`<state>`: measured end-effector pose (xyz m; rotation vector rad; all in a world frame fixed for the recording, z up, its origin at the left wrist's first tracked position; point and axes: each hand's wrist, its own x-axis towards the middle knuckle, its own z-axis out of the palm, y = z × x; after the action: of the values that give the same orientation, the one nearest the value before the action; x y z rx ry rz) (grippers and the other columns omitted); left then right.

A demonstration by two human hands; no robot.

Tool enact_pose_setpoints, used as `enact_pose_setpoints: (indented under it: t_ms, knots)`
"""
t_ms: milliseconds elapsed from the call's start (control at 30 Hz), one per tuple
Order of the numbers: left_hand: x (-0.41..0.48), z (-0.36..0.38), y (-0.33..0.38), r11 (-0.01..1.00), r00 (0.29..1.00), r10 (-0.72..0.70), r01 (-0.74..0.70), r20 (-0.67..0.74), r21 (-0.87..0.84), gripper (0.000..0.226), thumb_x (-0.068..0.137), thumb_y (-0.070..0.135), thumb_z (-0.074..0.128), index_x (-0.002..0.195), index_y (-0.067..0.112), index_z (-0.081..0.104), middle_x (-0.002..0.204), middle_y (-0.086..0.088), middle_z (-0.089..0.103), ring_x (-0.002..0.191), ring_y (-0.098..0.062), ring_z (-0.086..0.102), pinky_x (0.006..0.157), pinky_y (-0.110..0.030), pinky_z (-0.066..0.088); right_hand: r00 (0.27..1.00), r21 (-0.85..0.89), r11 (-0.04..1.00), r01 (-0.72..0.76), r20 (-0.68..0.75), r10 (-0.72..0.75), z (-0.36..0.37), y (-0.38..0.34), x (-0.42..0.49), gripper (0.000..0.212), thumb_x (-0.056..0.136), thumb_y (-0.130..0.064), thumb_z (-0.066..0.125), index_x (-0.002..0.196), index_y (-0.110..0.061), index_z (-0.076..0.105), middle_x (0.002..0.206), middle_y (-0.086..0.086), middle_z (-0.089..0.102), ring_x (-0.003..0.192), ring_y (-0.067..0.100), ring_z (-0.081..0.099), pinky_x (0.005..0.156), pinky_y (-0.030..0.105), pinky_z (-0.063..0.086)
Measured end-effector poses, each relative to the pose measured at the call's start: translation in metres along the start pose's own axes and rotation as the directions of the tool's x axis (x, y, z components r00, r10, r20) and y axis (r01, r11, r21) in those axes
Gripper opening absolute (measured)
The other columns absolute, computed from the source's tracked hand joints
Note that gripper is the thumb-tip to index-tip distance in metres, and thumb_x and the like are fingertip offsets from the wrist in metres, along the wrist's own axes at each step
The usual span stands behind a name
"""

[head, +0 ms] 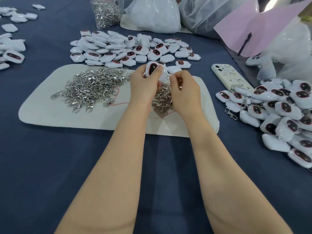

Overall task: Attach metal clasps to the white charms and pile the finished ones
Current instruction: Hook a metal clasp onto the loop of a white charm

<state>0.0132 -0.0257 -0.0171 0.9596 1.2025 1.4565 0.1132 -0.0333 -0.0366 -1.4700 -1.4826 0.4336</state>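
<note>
Left hand (145,81) is up over the cream mat (50,115), fingers and thumb wrapped round one white charm (156,71), dark face turned up toward me. Right hand (184,88) sits tight against it, fingers curled, thumb and forefinger pinching at the charm's right edge; whether there's metal in that pinch is too small to tell. Loose clasps (87,88) lie heaped on the mat to my left, with more right under my hands. Beyond the mat is the spread of bare charms (128,48). To my right, the pile of charms with clasps on (283,112) lies on the blue cloth (67,166), a phone (231,76) lying just beside it. A clear bag of clasps (106,12) stands at the back.
</note>
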Motion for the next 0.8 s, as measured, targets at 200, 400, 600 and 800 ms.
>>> enact_pose_setpoints:
  t_ms: [200,400,600,800]
  knots:
    - [-0.004,0.008,0.002,0.999,0.999,-0.05,0.05,-0.008,-0.019,0.017,0.093,0.021,0.056,0.077,0.016,0.057,0.068,0.002,0.055,0.056,-0.01,0.054,0.058,-0.024,0.05,0.985,0.2,0.969,-0.143,-0.065,0.159,-0.015,-0.005,0.006,0.025,0.097,-0.026,0.047,0.118,-0.016,0.056,0.107,-0.01,0.059,0.093,-0.001,0.054,0.077,0.007,0.04]
    - [-0.022,0.045,0.005,0.998,0.986,-0.015,0.004,0.166,0.062,0.015,0.094,0.022,0.053,0.084,0.013,0.059,0.081,-0.005,0.062,0.063,-0.014,0.055,0.056,-0.021,0.05,0.983,0.252,0.955,-0.153,-0.063,0.174,-0.044,-0.009,0.003,0.012,0.096,-0.026,0.049,0.101,-0.022,0.059,0.095,-0.005,0.067,0.091,0.011,0.063,0.089,0.037,0.051]
    - [-0.042,0.11,0.003,0.998,0.977,-0.009,-0.003,0.212,0.055,0.016,0.091,0.019,0.057,0.104,0.011,0.058,0.102,-0.008,0.066,0.087,-0.022,0.066,0.07,-0.028,0.055,0.938,0.138,0.98,-0.147,-0.296,0.182,-0.1,0.01,0.0,0.015,0.093,-0.025,0.052,0.105,-0.02,0.06,0.084,-0.016,0.06,0.081,-0.001,0.058,0.074,0.016,0.047]
    - [-0.068,0.174,0.002,0.986,0.949,0.043,-0.09,0.312,0.138,0.004,0.091,0.02,0.056,0.093,0.017,0.058,0.101,-0.005,0.067,0.096,-0.022,0.064,0.087,-0.04,0.052,0.83,0.026,0.986,-0.165,-0.536,0.153,-0.155,0.032,-0.003,0.017,0.093,-0.023,0.049,0.108,-0.016,0.056,0.08,-0.016,0.056,0.073,-0.002,0.054,0.067,0.011,0.041]
